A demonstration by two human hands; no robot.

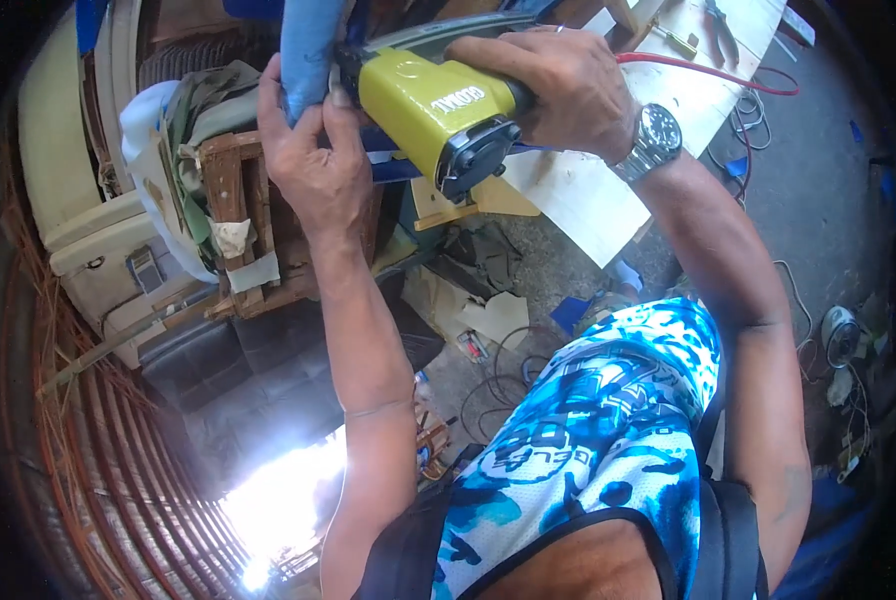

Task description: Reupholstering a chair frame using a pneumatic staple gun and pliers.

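My right hand (573,95) grips a yellow staple gun (418,115) from above, its dark nose against a blue fabric-covered strip (310,45) at the top. My left hand (318,165) has its fingers curled on that strip, thumb beside the nose. A red hose (688,72) runs rightward from behind my right hand. Behind the tool, a pale board (588,195) lies with pliers (720,35) and a yellow-handled tool (678,40) on it. Left of my hand stands a worn wooden frame (248,200) with green cloth (183,130).
A cream padded piece (73,110) stands at the left, above dark tufted cushions (218,365). Scraps (493,315), loose cords and cables lie on the grey floor (803,220) below, with a silver round object (838,335) at the right. Wooden slats (98,440) line the lower left.
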